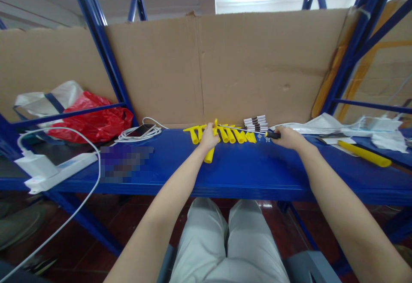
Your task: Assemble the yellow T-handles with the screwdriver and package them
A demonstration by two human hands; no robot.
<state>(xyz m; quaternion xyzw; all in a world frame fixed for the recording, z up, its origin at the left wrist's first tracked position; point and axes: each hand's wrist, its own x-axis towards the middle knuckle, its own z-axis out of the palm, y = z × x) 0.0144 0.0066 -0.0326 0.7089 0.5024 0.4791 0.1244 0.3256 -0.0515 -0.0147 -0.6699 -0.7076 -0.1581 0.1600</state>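
My left hand [210,136] is closed around a yellow T-shaped plastic piece [209,155], whose tube end points toward me. My right hand [287,138] grips the black handle of a screwdriver [272,135]. Its long metal shaft runs left, and the tip reaches the head of the held yellow piece, near my left fingers. Several similar yellow pieces [230,135] lie in a row behind and beside my left hand. A stack of small white-and-black items [255,124] sits behind the shaft, near the cardboard.
The blue shelf [244,175] carries a phone [140,130] with coiled white cable, a white power strip [69,168] and a red bag [93,117] at left. At right are a yellow tube [365,153] and white plastic wrapping [325,124]. Cardboard [241,68] stands behind.
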